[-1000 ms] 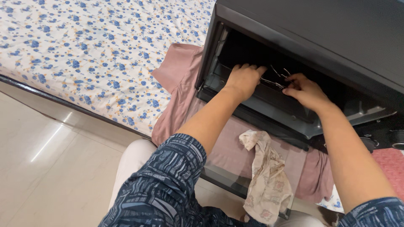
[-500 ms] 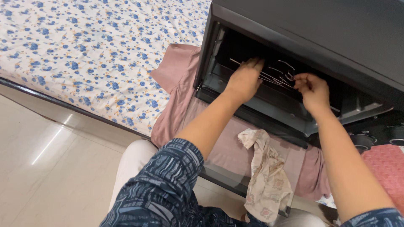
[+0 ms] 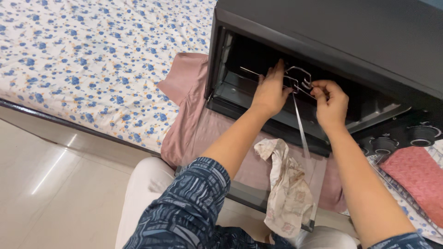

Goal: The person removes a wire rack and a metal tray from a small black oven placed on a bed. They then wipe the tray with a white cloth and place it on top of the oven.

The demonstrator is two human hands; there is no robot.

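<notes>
Presently both hands are reaching into the open mouth of a black oven (image 3: pixel 332 41) that is sitting on a bed with a blue-flowered sheet (image 3: pixel 92 60). The left hand (image 3: pixel 270 92) is lying with fingers extended and slightly curled over a wire rack (image 3: pixel 297 80), pressing against its left part inside the cavity. The right hand (image 3: pixel 330 103) is closing thumb and fingers on the rack's right portion, pinching the bent wire loops. The rack is sitting just inside the opening, its thin bars partly hidden by both hands; whether it is resting on the side rails cannot be told.

The glass door (image 3: pixel 304 161) is hanging folded down toward the near side, below the forearms. A crumpled patterned cloth (image 3: pixel 286 193) is lying on the door, draping over its near edge. A pink cloth (image 3: pixel 189 110) is spreading under the oven and out to its left. Three knobs (image 3: pixel 392 140) are showing on the oven's right panel. To the far right, a red textured cloth (image 3: pixel 410 177) is lying on a wire grid. The person's patterned blue sleeves and pale trousers are filling the near foreground, above a tiled floor (image 3: pixel 50 184).
</notes>
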